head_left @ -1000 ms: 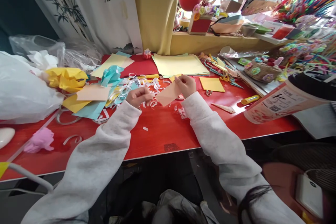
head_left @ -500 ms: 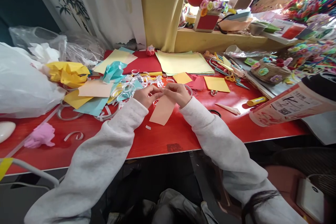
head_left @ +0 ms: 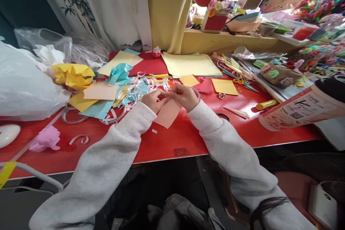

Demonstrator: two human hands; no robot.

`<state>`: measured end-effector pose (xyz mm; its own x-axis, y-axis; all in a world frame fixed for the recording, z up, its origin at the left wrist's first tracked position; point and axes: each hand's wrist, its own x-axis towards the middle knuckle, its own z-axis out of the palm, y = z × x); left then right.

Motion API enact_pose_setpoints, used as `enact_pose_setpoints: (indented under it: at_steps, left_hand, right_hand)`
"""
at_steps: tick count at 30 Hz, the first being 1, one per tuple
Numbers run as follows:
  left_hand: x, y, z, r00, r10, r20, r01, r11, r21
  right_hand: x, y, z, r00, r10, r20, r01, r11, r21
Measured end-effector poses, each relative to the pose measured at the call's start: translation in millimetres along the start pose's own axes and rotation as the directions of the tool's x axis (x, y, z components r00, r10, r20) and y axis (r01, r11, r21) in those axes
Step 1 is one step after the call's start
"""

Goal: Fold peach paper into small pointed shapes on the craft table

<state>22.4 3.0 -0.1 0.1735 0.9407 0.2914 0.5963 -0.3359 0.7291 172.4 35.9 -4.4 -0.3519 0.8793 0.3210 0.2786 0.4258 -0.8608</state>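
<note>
A peach-coloured piece of paper (head_left: pixel 169 114) hangs down below my fingertips, just above or on the red table. Its upper part is hidden behind my fingers. My left hand (head_left: pixel 154 100) is closed in a pinch at the paper's top. From the other side my right hand (head_left: pixel 186 97) pinches there too, and the fingertips of both hands meet. Beyond my left hand lies a heap of curled white paper strips (head_left: pixel 134 87). A small white scrap (head_left: pixel 154 131) rests on the table under the peach paper's lower edge.
Cut yellow paper (head_left: pixel 225 87) and pale yellow sheets (head_left: pixel 192 65) lie behind my hands. To the left are blue paper (head_left: pixel 98 109) and a white plastic bag (head_left: pixel 29 82). A drink cup (head_left: pixel 302 106) leans at right, near a yellow glue stick or marker (head_left: pixel 266 104).
The whole view has shifted slightly to the right. My fingertips have drawn closer together, and my left hand covers a little more of the peach paper.
</note>
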Motion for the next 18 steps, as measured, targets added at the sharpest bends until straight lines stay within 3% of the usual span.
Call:
enact_pose_setpoints:
  at_steps: [3, 6, 11, 16, 18]
  left_hand:
    - [0.1, -0.8, -0.1, 1.0, -0.016, -0.023, 0.016, 1.0, -0.006]
    - [0.0, -1.5, 1.6, 1.0, -0.017, -0.022, 0.016, 0.999, -0.033]
    - [0.5, -1.9, 4.3, 0.999, -0.035, -0.024, 0.034, 0.998, -0.049]
    - [-1.7, -1.3, 3.7, 0.999, -0.028, 0.041, 0.029, 1.0, -0.013]
    - [-2.8, -1.4, 3.5, 0.993, -0.036, 0.112, 0.034, 0.999, 0.015]
  right_hand:
    - [-1.1, -1.6, 1.5, 1.0, 0.013, 0.019, -0.013, 1.0, 0.003]
    - [-2.3, -1.3, 4.1, 1.0, 0.014, -0.016, -0.016, 0.993, -0.116]
    - [1.8, 6.1, -2.4, 0.979, 0.012, -0.205, -0.072, 0.956, -0.285]
    - [13.9, 19.4, -39.4, 0.887, 0.023, -0.461, -0.171, 0.944, -0.282]
    - [17.3, 22.8, -58.6, 0.818, 0.01, -0.575, -0.195, 0.946, -0.26]
